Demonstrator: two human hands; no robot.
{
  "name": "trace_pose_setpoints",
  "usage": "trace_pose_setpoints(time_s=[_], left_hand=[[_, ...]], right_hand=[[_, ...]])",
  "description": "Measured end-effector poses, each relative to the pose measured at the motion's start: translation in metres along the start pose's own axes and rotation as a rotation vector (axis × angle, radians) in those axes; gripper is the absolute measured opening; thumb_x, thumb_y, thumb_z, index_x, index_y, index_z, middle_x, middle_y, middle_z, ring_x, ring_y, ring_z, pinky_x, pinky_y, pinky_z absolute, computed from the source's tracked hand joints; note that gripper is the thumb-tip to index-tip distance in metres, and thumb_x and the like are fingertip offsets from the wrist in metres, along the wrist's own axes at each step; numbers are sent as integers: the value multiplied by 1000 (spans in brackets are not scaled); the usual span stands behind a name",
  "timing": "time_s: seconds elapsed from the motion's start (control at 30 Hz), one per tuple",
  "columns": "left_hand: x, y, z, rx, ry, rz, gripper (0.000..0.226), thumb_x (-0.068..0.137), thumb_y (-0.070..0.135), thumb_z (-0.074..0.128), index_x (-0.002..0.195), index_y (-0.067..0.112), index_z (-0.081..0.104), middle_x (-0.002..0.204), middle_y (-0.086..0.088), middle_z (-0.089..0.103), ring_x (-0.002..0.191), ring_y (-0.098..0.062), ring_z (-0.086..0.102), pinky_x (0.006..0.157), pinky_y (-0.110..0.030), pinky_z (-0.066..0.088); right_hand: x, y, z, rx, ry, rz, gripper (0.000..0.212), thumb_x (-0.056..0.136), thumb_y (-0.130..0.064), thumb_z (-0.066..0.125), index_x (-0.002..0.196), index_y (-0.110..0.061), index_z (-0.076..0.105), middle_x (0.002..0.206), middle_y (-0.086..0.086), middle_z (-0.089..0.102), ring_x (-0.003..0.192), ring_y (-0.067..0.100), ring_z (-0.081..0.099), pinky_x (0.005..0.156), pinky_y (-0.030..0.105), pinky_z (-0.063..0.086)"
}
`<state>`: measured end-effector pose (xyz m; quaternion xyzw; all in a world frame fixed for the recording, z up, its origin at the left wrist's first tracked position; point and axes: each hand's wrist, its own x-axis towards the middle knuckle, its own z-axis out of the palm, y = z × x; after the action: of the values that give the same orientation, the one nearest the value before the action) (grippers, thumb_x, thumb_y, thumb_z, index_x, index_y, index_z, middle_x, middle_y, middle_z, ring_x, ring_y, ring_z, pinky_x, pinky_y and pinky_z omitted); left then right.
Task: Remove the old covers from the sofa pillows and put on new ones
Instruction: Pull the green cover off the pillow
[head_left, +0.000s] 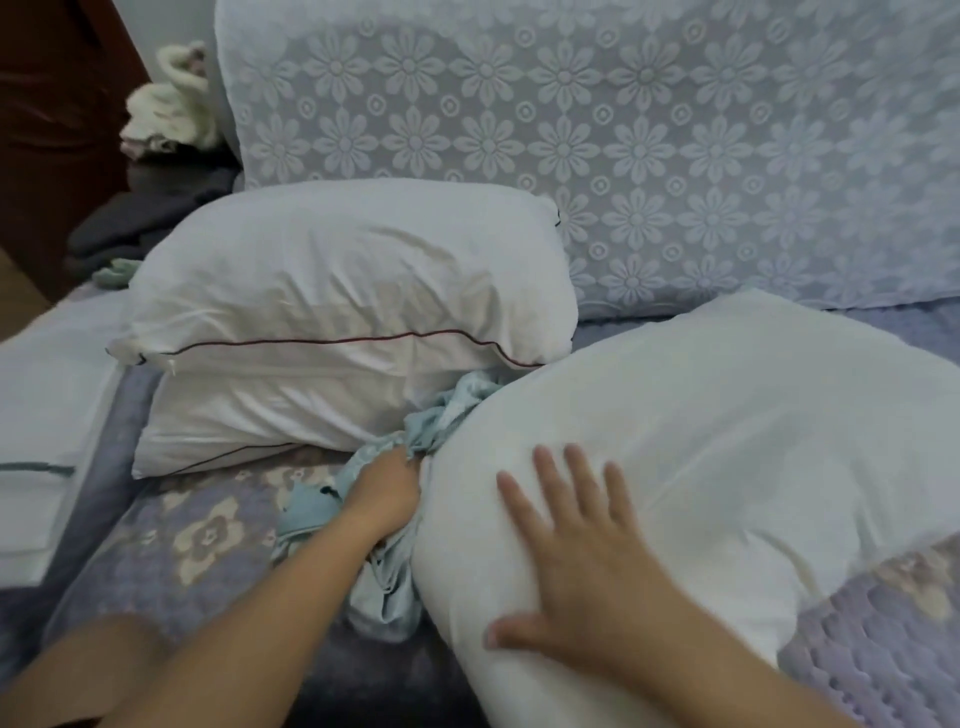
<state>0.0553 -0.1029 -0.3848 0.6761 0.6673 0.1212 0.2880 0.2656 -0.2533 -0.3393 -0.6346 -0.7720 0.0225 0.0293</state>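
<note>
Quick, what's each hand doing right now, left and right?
Left hand: grips the bunched light-blue cover.
Right hand: open, fingers spread flat on the bare white pillow.

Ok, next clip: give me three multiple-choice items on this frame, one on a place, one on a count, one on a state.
1. Where does the crumpled pale blue fabric cover lie?
A. Between the stacked pillows and the near pillow
B. On top of the stack
C. On the floor

2. How many white pillows with dark red piping are stacked at the left?
A. One
B. Two
C. Four

3. What is the right hand doing?
A. Gripping a zip
B. Hanging idle
C. Resting flat, fingers spread, on the large plain white pillow

Answers: 1 A, the cover sits in the gap, where the left hand grips it. 2 B, two piped edges show, one above the other. 3 C, the palm lies on the pillow.
</note>
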Motion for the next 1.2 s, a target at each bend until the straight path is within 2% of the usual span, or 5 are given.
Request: trace_pose_setpoints(time_s=[0.27, 0.67, 0.87, 1.0, 1.2], left_hand=[[17, -118, -46, 336, 135, -60, 28, 100, 22, 44, 109, 17, 70, 111, -13, 71, 95, -31, 66, 83, -39, 55], [-9, -45, -117, 285, -62, 138, 22, 87, 36, 60, 107, 31, 65, 110, 7, 70, 98, -15, 65, 84, -32, 54], [-33, -9, -169, 248, 457, 339, 28, 88, 18, 63, 92, 26, 36, 102, 2, 45, 77, -33, 54, 60, -41, 41], [-46, -11, -177, 209, 621, 334, 34, 86, 19, 62, 114, 24, 42, 121, -3, 43, 89, -38, 57, 66, -48, 52], [-85, -35, -149, -217, 575, 788, 35, 84, 25, 63, 118, 28, 55, 105, 10, 64, 91, -11, 63, 77, -28, 53]], right_hand=[[-5, 72, -25, 84, 307, 378, 24, 91, -38, 55, 89, -16, 63, 79, 16, 70, 75, 39, 68, 64, 42, 50], [144, 133, -292, 576, 1104, 425, 69, 89, -55, 34, 104, 7, 60, 106, 33, 61, 98, 37, 58, 88, 45, 34], [266, 84, -266, 500, 466, 480, 50, 101, -28, 50, 141, 1, 44, 147, 28, 43, 137, 38, 40, 108, 34, 33], [233, 4, -218, 400, 643, 32, 37, 101, -30, 50, 132, -11, 58, 121, 11, 65, 111, 26, 59, 95, 30, 39], [164, -59, -90, 864, -151, -163, 59, 96, -59, 49, 149, -34, 41, 147, -21, 45, 130, -1, 46, 111, 26, 35]])
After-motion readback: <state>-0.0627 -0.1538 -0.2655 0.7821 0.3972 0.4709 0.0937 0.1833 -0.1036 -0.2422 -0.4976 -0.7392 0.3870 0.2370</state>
